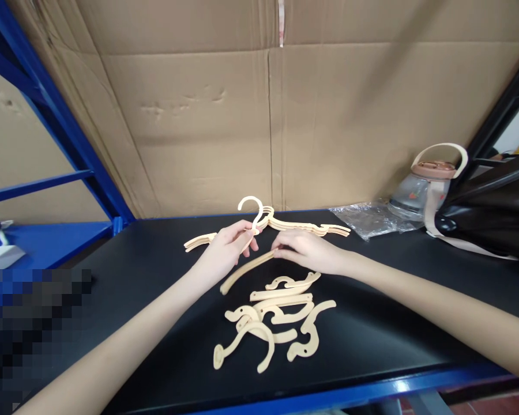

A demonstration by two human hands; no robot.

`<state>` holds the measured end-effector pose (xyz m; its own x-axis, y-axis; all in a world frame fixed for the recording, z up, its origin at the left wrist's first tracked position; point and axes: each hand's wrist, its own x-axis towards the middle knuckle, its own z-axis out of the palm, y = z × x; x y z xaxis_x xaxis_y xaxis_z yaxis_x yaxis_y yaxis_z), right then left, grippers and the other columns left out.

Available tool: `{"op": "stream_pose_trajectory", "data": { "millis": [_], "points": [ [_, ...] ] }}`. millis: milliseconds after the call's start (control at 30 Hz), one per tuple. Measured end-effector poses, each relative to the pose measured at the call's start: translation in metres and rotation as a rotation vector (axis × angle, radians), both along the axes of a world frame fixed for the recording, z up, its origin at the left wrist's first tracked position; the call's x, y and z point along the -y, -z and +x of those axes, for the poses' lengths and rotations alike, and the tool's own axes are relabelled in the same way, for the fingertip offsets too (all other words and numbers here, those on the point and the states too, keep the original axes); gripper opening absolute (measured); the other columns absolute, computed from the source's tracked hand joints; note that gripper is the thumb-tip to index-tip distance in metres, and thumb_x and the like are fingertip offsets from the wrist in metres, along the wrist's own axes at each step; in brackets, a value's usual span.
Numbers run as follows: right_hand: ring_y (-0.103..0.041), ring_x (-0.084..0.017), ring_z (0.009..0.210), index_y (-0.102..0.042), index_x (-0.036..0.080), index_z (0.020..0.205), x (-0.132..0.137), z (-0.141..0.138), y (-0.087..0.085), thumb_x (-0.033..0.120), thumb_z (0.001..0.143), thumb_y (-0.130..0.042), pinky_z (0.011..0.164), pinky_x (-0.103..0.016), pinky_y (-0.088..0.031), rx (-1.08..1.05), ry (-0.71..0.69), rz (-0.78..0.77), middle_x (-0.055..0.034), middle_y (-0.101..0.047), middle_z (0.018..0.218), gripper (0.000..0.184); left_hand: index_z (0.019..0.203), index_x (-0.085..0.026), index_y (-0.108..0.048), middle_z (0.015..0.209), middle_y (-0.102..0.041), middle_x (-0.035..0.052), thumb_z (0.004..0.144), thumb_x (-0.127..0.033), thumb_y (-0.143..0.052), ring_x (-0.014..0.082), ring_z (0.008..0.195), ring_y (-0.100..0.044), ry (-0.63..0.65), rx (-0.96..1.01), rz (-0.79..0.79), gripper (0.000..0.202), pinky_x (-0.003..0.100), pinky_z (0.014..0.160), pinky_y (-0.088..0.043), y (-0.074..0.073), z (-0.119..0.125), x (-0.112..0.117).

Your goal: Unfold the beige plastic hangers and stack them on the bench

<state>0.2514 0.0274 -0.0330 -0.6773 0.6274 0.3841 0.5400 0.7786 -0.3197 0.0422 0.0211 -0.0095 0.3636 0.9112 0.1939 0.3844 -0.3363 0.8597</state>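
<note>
My left hand [229, 249] pinches a cream plastic hook piece [251, 208] by its stem, holding it upright above the black table [147, 300]. My right hand [305, 252] is closed on one end of a long curved cream hanger arm [242, 274], whose other end rests on the table. Just behind both hands lies a stack of assembled cream hangers [315, 229]. In front of the hands sits a loose pile of several cream hanger parts [277, 323], hooks and arms mixed.
A cardboard sheet [259, 115] stands behind the table. At the right are a crumpled clear plastic bag [369, 219], a clear bottle with a pink lid and cream strap [424, 184] and a black bag [493, 213]. Blue shelving [56, 132] rises at the left.
</note>
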Motion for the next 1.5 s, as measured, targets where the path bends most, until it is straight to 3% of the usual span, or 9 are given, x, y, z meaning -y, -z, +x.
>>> {"op": "stream_pose_trajectory", "data": {
  "millis": [267,433,633,800,967,1067,1167,1333,1500],
  "points": [
    [-0.059,-0.013,0.072,-0.062,0.016,0.070,0.013,0.031,-0.015,0.035,0.097,-0.039,0.074,-0.026,-0.041,-0.384,0.186,-0.214,-0.0009,-0.064,0.072,0.040,0.086,-0.019,-0.055,0.075,-0.056,-0.0033,0.069,-0.051,-0.068,0.0116,0.058,-0.046,-0.059,-0.290,0.173,0.038,0.023,0.053,-0.033,-0.001,-0.006,0.001],
    [-0.060,-0.015,0.071,-0.060,0.017,0.069,0.007,0.041,-0.015,0.041,0.095,-0.040,0.074,-0.027,-0.043,-0.545,0.261,-0.232,-0.0016,-0.064,0.069,0.041,0.086,-0.017,-0.060,0.069,-0.057,-0.0030,0.080,-0.044,-0.058,0.0103,0.057,-0.045,0.167,-0.174,0.001,0.027,0.023,0.054,-0.034,-0.009,-0.001,0.007],
    [-0.057,-0.015,0.069,-0.059,0.019,0.070,0.016,0.038,-0.016,0.039,0.097,-0.035,0.070,-0.027,-0.039,-0.398,0.348,-0.072,-0.0003,-0.062,0.071,0.041,0.079,-0.016,-0.058,0.074,-0.057,-0.0019,0.076,-0.028,-0.060,0.0119,0.068,-0.050,0.136,-0.050,0.031,0.013,0.023,0.062,-0.038,-0.010,0.004,0.011],
    [-0.056,-0.015,0.068,-0.054,0.020,0.068,0.017,0.039,-0.014,0.041,0.098,-0.031,0.069,-0.027,-0.040,-0.418,0.431,-0.004,-0.0006,-0.061,0.068,0.044,0.095,-0.019,-0.058,0.077,-0.058,-0.0012,0.078,-0.037,-0.060,0.0112,0.064,-0.049,0.130,-0.051,-0.022,0.025,0.021,0.055,-0.036,-0.017,0.006,0.018],
    [-0.060,-0.020,0.079,-0.058,0.018,0.082,0.015,0.041,-0.010,0.038,0.098,-0.031,0.073,-0.033,-0.043,-0.301,0.497,0.127,-0.0053,-0.065,0.082,0.037,0.091,-0.018,-0.059,0.068,-0.053,-0.0031,0.084,-0.040,-0.055,0.0094,0.055,-0.039,0.047,-0.068,0.135,0.024,0.021,0.050,-0.030,-0.012,0.003,0.017],
    [-0.056,-0.027,0.102,-0.056,0.017,0.111,0.028,0.028,-0.009,0.037,0.094,-0.045,0.092,-0.046,-0.039,-0.105,0.416,0.408,-0.0106,-0.064,0.108,0.028,0.092,-0.017,-0.059,0.065,-0.047,-0.0043,0.086,-0.038,-0.054,0.0103,0.058,-0.040,0.014,-0.106,0.229,0.022,0.022,0.053,-0.032,-0.008,0.006,0.020],
    [-0.055,-0.025,0.108,-0.056,0.020,0.113,0.045,0.011,-0.008,0.038,0.092,-0.051,0.104,-0.047,-0.031,-0.019,0.206,0.459,-0.0078,-0.064,0.112,0.029,0.096,-0.018,-0.059,0.072,-0.052,-0.0025,0.088,-0.037,-0.051,0.0127,0.065,-0.047,0.072,-0.112,0.235,0.022,0.024,0.060,-0.038,-0.006,0.011,0.028],
    [-0.063,-0.019,0.084,-0.062,0.020,0.105,0.054,0.009,-0.005,0.027,0.096,-0.042,0.076,-0.033,-0.049,-0.141,0.178,0.325,-0.0049,-0.069,0.091,0.023,0.106,-0.022,-0.056,0.088,-0.058,0.0002,0.090,-0.038,-0.048,0.0153,0.080,-0.053,0.136,-0.039,0.216,0.024,0.027,0.074,-0.043,-0.005,0.017,0.035],
    [-0.066,-0.020,0.088,-0.056,0.021,0.119,0.048,0.019,-0.003,0.026,0.095,-0.046,0.077,-0.032,-0.050,-0.140,0.229,0.291,-0.0057,-0.069,0.104,0.026,0.109,-0.019,-0.054,0.079,-0.053,-0.0005,0.096,-0.035,-0.033,0.0093,0.055,-0.037,0.177,0.134,0.077,0.029,0.022,0.048,-0.032,-0.005,0.014,0.028]
  ]
}}
